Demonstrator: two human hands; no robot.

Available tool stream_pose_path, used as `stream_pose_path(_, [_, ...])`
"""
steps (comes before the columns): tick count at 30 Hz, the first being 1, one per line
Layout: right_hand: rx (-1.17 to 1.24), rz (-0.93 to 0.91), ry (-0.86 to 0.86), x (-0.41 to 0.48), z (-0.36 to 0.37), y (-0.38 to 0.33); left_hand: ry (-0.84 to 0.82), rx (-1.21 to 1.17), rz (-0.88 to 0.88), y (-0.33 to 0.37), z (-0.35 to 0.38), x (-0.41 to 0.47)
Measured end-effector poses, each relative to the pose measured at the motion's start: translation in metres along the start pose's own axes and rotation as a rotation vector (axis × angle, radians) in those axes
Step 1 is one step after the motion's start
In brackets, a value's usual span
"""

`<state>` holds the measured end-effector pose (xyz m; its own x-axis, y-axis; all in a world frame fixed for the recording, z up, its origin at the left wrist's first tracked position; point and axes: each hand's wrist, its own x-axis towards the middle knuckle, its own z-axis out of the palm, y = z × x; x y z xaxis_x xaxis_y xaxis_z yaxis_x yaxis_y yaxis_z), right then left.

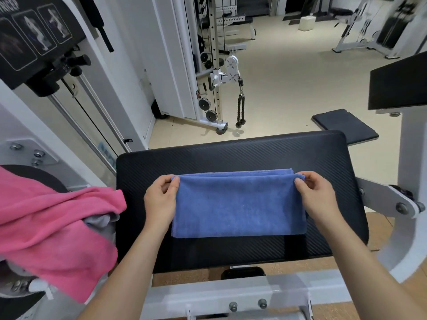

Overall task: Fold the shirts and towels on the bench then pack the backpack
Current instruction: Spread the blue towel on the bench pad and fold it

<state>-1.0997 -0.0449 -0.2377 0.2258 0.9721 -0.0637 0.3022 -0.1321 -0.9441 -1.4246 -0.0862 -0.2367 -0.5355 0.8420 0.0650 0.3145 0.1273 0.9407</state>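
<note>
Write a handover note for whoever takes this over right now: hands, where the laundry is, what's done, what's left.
Left hand: pinch grip on the far left corner of the blue towel.
Right hand: pinch grip on the far right corner.
The towel lies flat on the bench pad, already folded into layers that show at the far edge.
The pink cloth and the grey garment under it are heaped unfolded to the left of the pad.
Left to do: finish the towel, fold the pink and grey pieces, then pack. The backpack is not in view.
</note>
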Motion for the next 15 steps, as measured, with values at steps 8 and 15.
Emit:
stream_pose_path(8, [-0.237,-0.091,0.127,0.015,0.024,0.005,0.099,0.369,0.171,-0.009,0.022,0.013])
stream_pose_path(15, [-0.463,-0.149,0.149,0.019,0.033,0.007,0.134,0.476,0.242,-0.015,0.026,0.011])
